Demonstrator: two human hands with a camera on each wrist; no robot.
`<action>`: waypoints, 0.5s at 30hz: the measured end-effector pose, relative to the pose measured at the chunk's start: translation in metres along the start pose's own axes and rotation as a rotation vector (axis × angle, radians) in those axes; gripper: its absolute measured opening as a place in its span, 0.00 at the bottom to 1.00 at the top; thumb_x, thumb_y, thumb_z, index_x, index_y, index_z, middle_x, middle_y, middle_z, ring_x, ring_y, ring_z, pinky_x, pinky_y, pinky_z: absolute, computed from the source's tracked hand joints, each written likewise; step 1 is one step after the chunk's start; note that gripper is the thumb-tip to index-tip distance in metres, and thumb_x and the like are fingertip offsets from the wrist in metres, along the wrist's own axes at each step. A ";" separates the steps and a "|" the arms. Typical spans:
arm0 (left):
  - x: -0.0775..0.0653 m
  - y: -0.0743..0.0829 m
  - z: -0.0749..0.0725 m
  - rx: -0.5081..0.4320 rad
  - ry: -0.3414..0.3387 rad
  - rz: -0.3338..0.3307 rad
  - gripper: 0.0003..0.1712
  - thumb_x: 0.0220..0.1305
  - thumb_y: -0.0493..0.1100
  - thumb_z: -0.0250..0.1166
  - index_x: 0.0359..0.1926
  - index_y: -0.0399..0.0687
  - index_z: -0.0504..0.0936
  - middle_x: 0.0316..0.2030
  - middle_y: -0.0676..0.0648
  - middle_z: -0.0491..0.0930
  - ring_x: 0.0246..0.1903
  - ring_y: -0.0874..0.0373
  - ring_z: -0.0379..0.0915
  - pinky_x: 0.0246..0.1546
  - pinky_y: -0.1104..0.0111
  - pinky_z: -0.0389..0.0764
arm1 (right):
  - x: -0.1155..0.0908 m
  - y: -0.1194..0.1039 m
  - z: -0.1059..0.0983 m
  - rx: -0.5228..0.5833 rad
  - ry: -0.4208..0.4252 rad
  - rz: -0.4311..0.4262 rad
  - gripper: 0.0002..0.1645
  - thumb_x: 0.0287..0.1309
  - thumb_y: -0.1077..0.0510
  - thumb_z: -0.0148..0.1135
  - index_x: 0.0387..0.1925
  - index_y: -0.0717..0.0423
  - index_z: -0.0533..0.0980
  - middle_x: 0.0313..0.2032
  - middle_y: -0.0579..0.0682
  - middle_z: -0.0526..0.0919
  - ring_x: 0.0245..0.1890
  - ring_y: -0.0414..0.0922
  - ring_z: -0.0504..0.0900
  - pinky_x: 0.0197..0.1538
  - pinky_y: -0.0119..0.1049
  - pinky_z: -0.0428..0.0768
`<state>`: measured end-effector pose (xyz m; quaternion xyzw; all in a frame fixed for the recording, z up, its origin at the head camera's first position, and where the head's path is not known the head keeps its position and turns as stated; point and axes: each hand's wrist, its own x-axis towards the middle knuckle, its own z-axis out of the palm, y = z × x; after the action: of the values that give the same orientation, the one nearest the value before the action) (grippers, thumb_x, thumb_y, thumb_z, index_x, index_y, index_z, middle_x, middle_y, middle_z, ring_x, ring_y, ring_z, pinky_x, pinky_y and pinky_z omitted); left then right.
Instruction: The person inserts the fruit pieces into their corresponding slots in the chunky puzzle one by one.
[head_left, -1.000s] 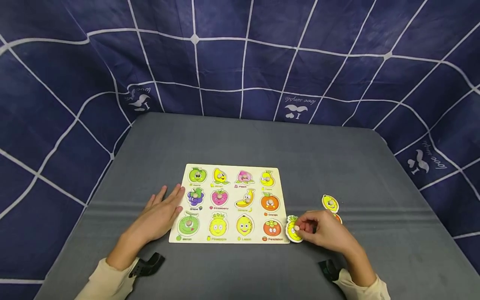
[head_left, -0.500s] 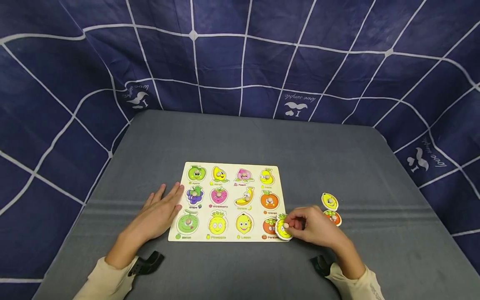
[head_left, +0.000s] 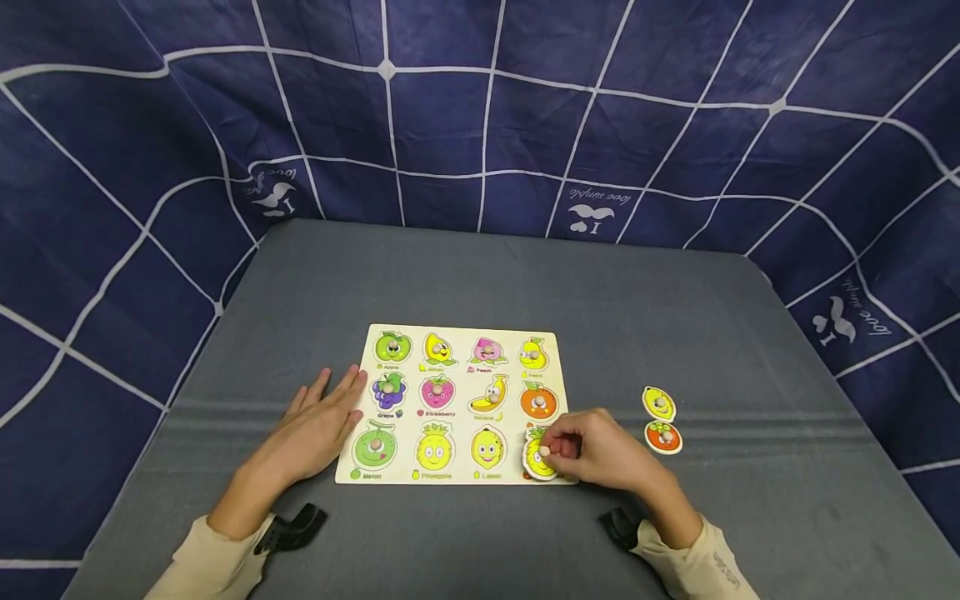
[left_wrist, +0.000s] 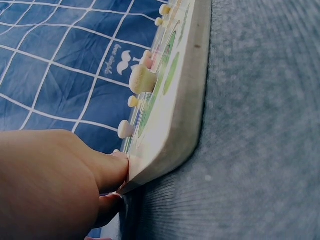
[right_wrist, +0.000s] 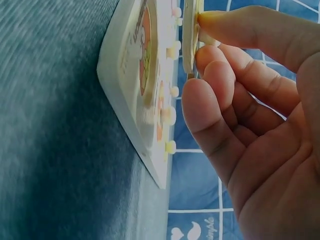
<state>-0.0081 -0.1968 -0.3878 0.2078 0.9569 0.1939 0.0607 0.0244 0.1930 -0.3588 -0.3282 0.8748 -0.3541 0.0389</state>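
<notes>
My right hand [head_left: 603,450] pinches the small knob of a pineapple puzzle piece [head_left: 532,462] between thumb and fingers. In the head view the piece overlaps the persimmon spot at the board's lower right; the right wrist view shows the piece [right_wrist: 189,40] raised off the board's face. The wooden fruit puzzle board [head_left: 462,454] lies flat, its upper two rows and the melon fitted with knobbed pieces. Bare printed recesses show for pineapple [head_left: 435,451] and lemon [head_left: 488,451]. Along the board's left edge rests my left hand [head_left: 311,437], fingers extended, its thumb [left_wrist: 112,170] touching the edge.
Right of the board, a lemon piece [head_left: 657,402] and a persimmon piece [head_left: 655,437] lie close together on the grey tabletop [head_left: 480,279]. A blue cloth with white grid lines [head_left: 442,108] hangs around the back and sides.
My right hand has carried the pineapple piece leftward from beside the board to over its lower right corner, uncovering the loose persimmon piece. My left hand stays at the edge.
</notes>
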 end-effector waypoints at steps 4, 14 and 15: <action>0.000 0.000 0.000 0.003 0.002 -0.002 0.31 0.68 0.43 0.52 0.68 0.39 0.55 0.67 0.39 0.53 0.64 0.31 0.40 0.56 0.37 0.45 | 0.002 -0.001 0.002 -0.003 -0.002 0.006 0.06 0.47 0.60 0.68 0.24 0.46 0.79 0.18 0.34 0.71 0.17 0.32 0.71 0.20 0.20 0.67; 0.000 -0.001 0.000 0.004 0.004 0.000 0.31 0.68 0.43 0.52 0.68 0.39 0.54 0.67 0.39 0.52 0.64 0.31 0.39 0.56 0.37 0.45 | 0.013 -0.003 0.008 -0.015 -0.007 -0.017 0.07 0.47 0.61 0.67 0.24 0.45 0.78 0.18 0.33 0.71 0.17 0.32 0.71 0.20 0.20 0.67; 0.000 -0.001 0.000 0.004 0.004 -0.001 0.31 0.68 0.43 0.52 0.68 0.39 0.54 0.67 0.39 0.52 0.64 0.31 0.39 0.56 0.37 0.44 | 0.014 -0.003 0.008 -0.015 -0.007 -0.021 0.07 0.46 0.61 0.67 0.24 0.45 0.78 0.18 0.33 0.71 0.17 0.32 0.71 0.20 0.20 0.67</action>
<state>-0.0082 -0.1975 -0.3879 0.2071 0.9574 0.1922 0.0587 0.0175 0.1776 -0.3604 -0.3388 0.8738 -0.3470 0.0358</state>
